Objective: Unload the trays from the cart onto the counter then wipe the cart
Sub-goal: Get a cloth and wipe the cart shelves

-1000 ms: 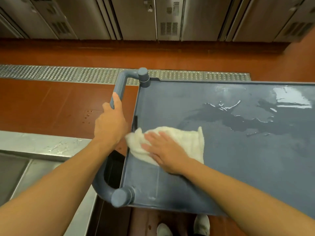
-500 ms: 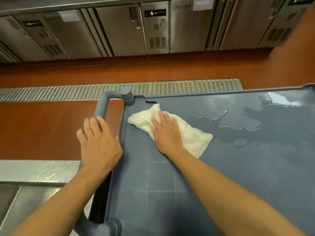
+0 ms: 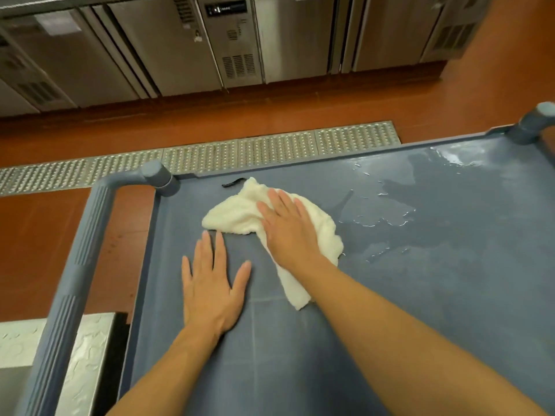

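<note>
The grey-blue cart's top shelf (image 3: 420, 295) fills the lower right of the head view and carries no trays. A white cloth (image 3: 237, 214) lies on it near the far left corner. My right hand (image 3: 288, 229) presses flat on the cloth, fingers spread. Just to its near left, my left hand (image 3: 211, 286) rests palm down on the bare shelf, fingers apart and holding nothing. Water (image 3: 390, 205) is smeared across the shelf to the right of the cloth.
The cart's ribbed handle (image 3: 81, 256) runs along its left side. A steel counter corner (image 3: 87, 355) sits at the lower left. Beyond the cart are a floor drain grate (image 3: 270, 151), red floor and steel cabinet units (image 3: 180, 46). A small black strip (image 3: 232, 183) lies by the cloth.
My left hand has left the cart handle and now lies flat on the shelf. My right hand has pushed the cloth from the near left edge toward the far side and slightly right.
</note>
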The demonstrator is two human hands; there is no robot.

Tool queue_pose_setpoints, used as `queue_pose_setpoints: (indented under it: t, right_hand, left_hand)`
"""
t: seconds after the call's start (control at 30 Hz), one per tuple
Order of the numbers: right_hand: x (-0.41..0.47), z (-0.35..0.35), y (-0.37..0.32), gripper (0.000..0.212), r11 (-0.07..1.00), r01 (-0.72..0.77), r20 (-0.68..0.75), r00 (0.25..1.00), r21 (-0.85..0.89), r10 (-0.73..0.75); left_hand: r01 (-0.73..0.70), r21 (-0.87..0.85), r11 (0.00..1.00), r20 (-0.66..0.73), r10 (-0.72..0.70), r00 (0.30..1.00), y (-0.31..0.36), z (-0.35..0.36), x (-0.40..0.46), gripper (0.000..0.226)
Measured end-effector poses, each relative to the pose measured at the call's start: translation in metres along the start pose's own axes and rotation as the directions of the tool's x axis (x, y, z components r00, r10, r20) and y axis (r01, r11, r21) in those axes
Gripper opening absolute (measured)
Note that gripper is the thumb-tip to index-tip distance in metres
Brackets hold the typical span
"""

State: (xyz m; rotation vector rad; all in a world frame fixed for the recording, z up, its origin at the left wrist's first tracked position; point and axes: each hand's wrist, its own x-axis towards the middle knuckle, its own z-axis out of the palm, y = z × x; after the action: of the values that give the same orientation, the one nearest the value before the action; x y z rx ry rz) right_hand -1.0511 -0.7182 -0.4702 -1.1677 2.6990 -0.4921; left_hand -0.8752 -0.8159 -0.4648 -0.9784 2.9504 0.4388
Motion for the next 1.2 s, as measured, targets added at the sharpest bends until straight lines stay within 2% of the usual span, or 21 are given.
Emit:
queue_pose_setpoints:
  t: [0.13,0.3,0.4,0.57,0.63,0.77,0.87,1.0,1.1,1.2]
  right_hand:
    - [-0.02,-0.042,0.104,0.047,0.99,-0.143,-0.083,0.986,0.016,0.144]
    - [-0.051,-0.084,0.212,0.047,0.952,-0.307,-0.152,0.94,0.003,0.304]
    - [-0.064,-0.097,0.245,0.046,0.935,-0.355,-0.181,0.919,0.012,0.351]
    - [-0.068,-0.095,0.249,0.045,0.921,-0.387,-0.221,0.896,0.041,0.386]
    - [-0.067,-0.092,0.247,0.044,0.924,-0.378,-0.234,0.895,0.051,0.38]
    - [-0.066,-0.093,0.247,0.044,0.927,-0.371,-0.235,0.898,0.05,0.372]
    - [-0.071,-0.094,0.247,0.045,0.931,-0.358,-0.219,0.905,0.07,0.364]
    - [-0.076,-0.097,0.265,0.046,0.969,-0.241,-0.142,0.959,0.053,0.247]
    - [-0.076,-0.112,0.296,0.041,0.992,-0.117,-0.125,0.985,0.037,0.121]
    - [-0.075,-0.125,0.329,0.039,0.993,-0.112,-0.122,0.986,0.039,0.116]
  left_hand:
    - [0.051,0.058,0.997,0.013,-0.052,0.999,0.003,0.002,-0.001,0.092]
    - [0.053,0.102,0.993,-0.005,-0.052,0.999,0.006,0.003,0.0,0.092]
    - [0.062,0.11,0.992,0.0,-0.062,0.998,0.007,0.004,0.0,0.093]
    - [0.063,0.168,0.984,0.002,-0.064,0.998,0.024,0.003,0.005,0.101]
    - [0.02,0.127,0.992,-0.018,-0.017,1.0,0.06,0.007,0.009,0.099]
    - [-0.234,-0.021,0.972,-0.047,0.233,0.971,0.194,0.035,0.032,0.09]
    - [-0.272,-0.062,0.96,0.033,0.275,0.961,0.261,0.057,0.039,0.086]
    - [-0.288,0.096,0.953,0.142,0.273,0.951,0.263,0.078,0.035,0.085]
    - [-0.281,0.113,0.953,0.128,0.267,0.955,0.265,0.074,0.04,0.083]
    - [-0.283,0.091,0.955,0.132,0.27,0.954,0.268,0.074,0.041,0.081]
